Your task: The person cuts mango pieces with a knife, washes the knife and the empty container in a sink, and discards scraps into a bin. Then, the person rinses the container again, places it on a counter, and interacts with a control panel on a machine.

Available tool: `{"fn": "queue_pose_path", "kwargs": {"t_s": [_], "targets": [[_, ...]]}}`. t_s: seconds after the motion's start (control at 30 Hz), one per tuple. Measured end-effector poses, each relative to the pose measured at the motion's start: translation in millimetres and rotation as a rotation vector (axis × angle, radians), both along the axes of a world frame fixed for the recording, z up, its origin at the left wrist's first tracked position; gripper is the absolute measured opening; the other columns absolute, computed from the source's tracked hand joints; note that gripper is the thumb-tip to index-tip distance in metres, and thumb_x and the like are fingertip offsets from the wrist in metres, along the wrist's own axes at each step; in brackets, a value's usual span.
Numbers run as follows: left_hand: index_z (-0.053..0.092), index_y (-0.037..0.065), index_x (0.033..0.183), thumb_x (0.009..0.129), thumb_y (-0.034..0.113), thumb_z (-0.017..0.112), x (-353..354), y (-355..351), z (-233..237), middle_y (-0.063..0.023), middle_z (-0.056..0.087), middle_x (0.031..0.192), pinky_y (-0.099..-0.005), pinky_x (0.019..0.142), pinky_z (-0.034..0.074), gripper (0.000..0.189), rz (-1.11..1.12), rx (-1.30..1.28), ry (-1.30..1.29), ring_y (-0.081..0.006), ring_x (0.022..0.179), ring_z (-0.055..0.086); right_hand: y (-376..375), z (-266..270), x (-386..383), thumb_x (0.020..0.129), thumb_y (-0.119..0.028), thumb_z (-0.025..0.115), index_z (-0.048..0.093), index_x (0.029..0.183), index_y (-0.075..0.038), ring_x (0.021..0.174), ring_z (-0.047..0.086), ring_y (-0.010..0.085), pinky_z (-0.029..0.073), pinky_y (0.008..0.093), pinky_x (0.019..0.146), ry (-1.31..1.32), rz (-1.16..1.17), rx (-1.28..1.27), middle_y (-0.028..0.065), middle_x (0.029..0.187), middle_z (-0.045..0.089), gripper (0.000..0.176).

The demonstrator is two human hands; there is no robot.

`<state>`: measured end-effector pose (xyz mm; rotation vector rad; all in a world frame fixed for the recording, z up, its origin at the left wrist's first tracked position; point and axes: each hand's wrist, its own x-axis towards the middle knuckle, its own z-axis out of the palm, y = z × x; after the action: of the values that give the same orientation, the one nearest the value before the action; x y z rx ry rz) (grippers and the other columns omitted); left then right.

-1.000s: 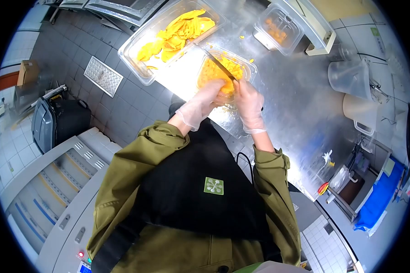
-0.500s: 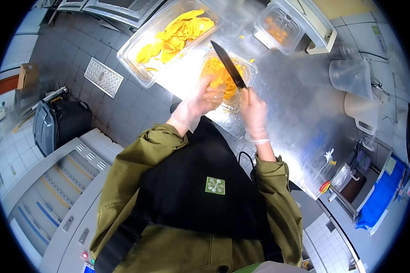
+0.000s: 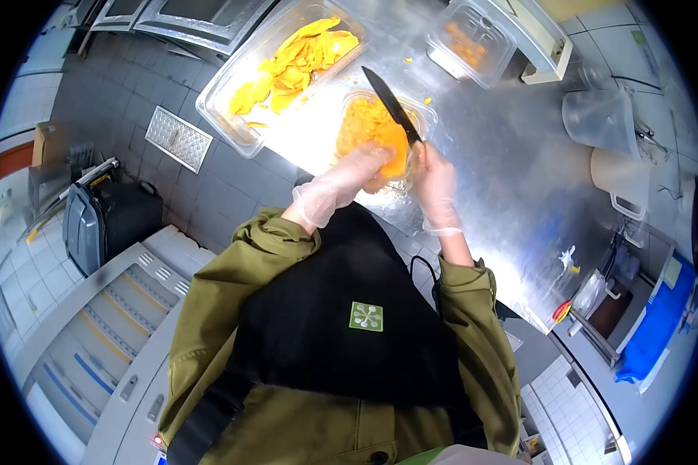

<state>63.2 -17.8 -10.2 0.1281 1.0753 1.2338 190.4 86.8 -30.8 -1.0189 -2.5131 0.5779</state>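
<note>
In my gloved right hand (image 3: 434, 174) is the handle of a kitchen knife (image 3: 392, 103). Its dark blade points up and to the left, over a small clear container (image 3: 426, 116). My gloved left hand (image 3: 357, 169) has its fingers closed around a soft orange piece of fruit (image 3: 396, 155), which looks like mango, just left of the knife handle. Below the blade, chopped orange fruit (image 3: 362, 120) fills part of the small container. A larger clear tub (image 3: 248, 147) to the upper left holds long yellow-orange strips or peels (image 3: 298, 66).
Everything stands on a steel worktable (image 3: 504, 155). Toward the back right is a lidded clear container (image 3: 473, 46) with orange cubes. Clear jugs (image 3: 597, 116) line the right side, with a blue tray (image 3: 655, 325) lower down. A black bin (image 3: 128, 213) stands on the floor at left.
My left hand has turned over, palm facing down, and moved slightly nearer the knife handle; the fruit piece now shows more clearly. The knife has shifted only slightly.
</note>
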Motion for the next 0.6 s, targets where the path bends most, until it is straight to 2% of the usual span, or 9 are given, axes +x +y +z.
{"fn": "queue_pose_path", "kwargs": {"t_s": [0.1, 0.3, 0.4, 0.53, 0.6], "targets": [[0.052, 0.007, 0.097, 0.087, 0.028, 0.049, -1, 6, 1, 0.0019, 0.047, 0.067, -0.0196, 0.044, 0.025, 0.024, 0.112, -0.079, 0.207, -0.0066, 0.050, 0.034, -6, 14, 11, 0.082, -0.016, 0.056, 0.050, 0.070, -0.007, 0.053, 0.056, 0.0320, 0.045, 0.0376, 0.047, 0.029, -0.011, -0.027, 0.0133, 0.059, 0.054, 0.016], [0.051, 0.006, 0.099, 0.089, 0.027, 0.046, 4, 15, 7, 0.0016, 0.047, 0.070, -0.0202, 0.046, 0.031, 0.024, 0.163, -0.083, 0.285, -0.0064, 0.054, 0.038, -11, 21, 14, 0.080, -0.015, 0.057, 0.050, 0.068, -0.007, 0.051, 0.055, 0.0305, 0.045, 0.0365, 0.045, 0.038, 0.046, 0.052, 0.0117, 0.058, 0.053, 0.016], [0.051, 0.004, 0.093, 0.089, 0.023, 0.048, 8, 18, -5, -0.0004, 0.050, 0.075, -0.0211, 0.050, 0.039, 0.019, 0.147, -0.072, 0.338, -0.0078, 0.061, 0.046, -7, 14, 10, 0.078, -0.015, 0.059, 0.049, 0.067, -0.008, 0.049, 0.054, 0.0282, 0.044, 0.0355, 0.044, 0.060, 0.088, 0.130, 0.0095, 0.056, 0.052, 0.016], [0.050, 0.004, 0.094, 0.088, 0.021, 0.047, 7, 17, -1, -0.0012, 0.050, 0.075, -0.0215, 0.050, 0.038, 0.018, 0.111, -0.095, 0.311, -0.0080, 0.061, 0.046, -6, 11, 4, 0.078, -0.010, 0.059, 0.050, 0.073, -0.007, 0.055, 0.054, 0.0282, 0.042, 0.0353, 0.046, 0.042, 0.125, 0.155, 0.0094, 0.063, 0.053, 0.010], [0.049, 0.004, 0.096, 0.088, 0.021, 0.047, 6, 15, 7, -0.0024, 0.050, 0.075, -0.0218, 0.050, 0.039, 0.019, 0.128, -0.126, 0.296, -0.0086, 0.062, 0.046, -5, 7, 0, 0.074, -0.015, 0.061, 0.048, 0.067, -0.010, 0.051, 0.054, 0.0226, 0.043, 0.0327, 0.044, 0.037, 0.156, 0.255, 0.0052, 0.059, 0.050, 0.016]]}}
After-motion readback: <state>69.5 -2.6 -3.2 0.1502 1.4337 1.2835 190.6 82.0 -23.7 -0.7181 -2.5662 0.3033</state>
